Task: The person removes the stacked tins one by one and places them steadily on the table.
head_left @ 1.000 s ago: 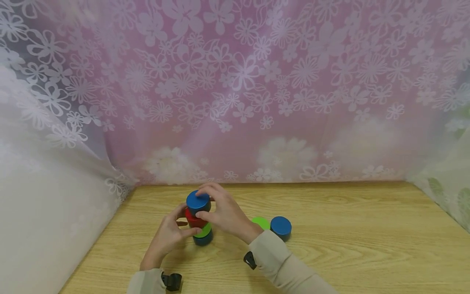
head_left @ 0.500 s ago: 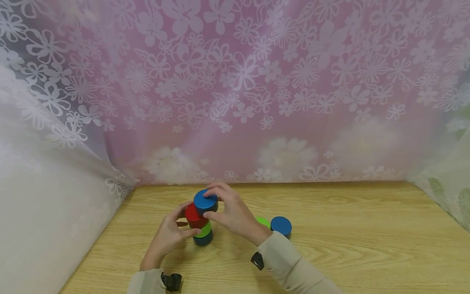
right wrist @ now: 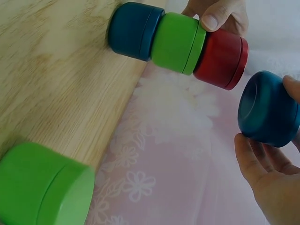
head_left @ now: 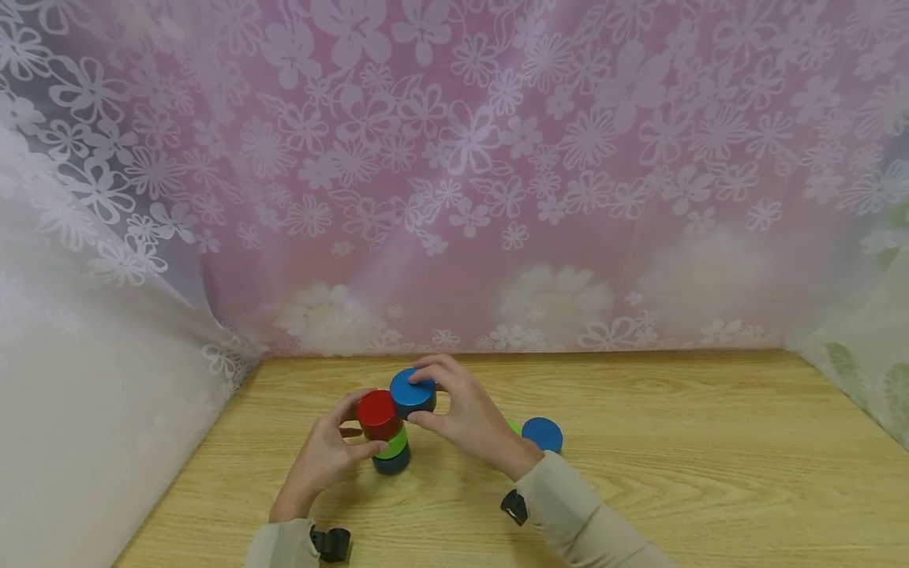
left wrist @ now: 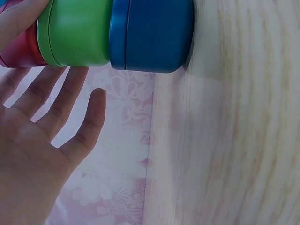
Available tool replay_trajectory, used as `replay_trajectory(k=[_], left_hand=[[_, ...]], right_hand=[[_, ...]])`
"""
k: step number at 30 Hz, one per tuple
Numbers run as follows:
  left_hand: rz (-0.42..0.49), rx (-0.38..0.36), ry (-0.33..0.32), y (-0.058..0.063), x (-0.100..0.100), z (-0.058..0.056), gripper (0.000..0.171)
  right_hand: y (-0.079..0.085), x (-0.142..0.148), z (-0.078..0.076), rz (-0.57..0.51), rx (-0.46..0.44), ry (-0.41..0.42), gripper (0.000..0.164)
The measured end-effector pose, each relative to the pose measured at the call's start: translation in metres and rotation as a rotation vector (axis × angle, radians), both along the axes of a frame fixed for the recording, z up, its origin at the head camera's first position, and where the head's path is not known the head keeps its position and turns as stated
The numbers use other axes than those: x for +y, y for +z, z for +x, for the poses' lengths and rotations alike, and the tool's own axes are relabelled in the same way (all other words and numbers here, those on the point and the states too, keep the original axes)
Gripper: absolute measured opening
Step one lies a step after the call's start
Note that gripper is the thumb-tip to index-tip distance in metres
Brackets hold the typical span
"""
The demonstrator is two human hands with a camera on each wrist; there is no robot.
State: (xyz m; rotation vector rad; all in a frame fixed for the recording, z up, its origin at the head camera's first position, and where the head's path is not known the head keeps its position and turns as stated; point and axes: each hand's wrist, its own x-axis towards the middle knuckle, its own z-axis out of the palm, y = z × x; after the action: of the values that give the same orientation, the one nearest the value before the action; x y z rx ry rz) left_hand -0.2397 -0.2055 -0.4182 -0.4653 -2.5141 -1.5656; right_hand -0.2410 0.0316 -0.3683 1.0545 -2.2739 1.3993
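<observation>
Altogether three blue canisters (head_left: 406, 392) (head_left: 391, 461) (head_left: 543, 434), two green canisters (head_left: 393, 444) (right wrist: 28, 185), one red canister (head_left: 379, 416), two hands (head_left: 328, 451) (head_left: 465, 416).

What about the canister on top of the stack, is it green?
No, the head view shows a red canister on top, with a green canister beneath it.

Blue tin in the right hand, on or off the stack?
Off: the right wrist view shows background between the blue tin and the red tin topping the stack.
</observation>
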Motion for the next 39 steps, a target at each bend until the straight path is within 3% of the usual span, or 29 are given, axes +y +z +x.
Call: replay_trajectory(k=[14,22,32,39], left_hand=[[-0.028,0.007,0.026,-0.001,0.002,-0.003,0.072],[-0.023,0.003,0.015,-0.004,-0.002,-0.004,0.071],[-0.021,-0.004,0.008,-0.007,-0.002,-0.003,0.072],[-0.021,0.007,0.012,-0.006,-0.002,-0.004,0.071]], right_hand=[[-0.006,0.027,-0.002,0.024,0.057,-0.038,0.037],[-0.009,0.041,-0.001,0.016,0.036,-0.049,0.037],[-0.021,0.067,-0.001,0.030,0.085,-0.091,0.037],[-0.020,0.085,0.000,0.037,0.077,-0.128,0.040]])
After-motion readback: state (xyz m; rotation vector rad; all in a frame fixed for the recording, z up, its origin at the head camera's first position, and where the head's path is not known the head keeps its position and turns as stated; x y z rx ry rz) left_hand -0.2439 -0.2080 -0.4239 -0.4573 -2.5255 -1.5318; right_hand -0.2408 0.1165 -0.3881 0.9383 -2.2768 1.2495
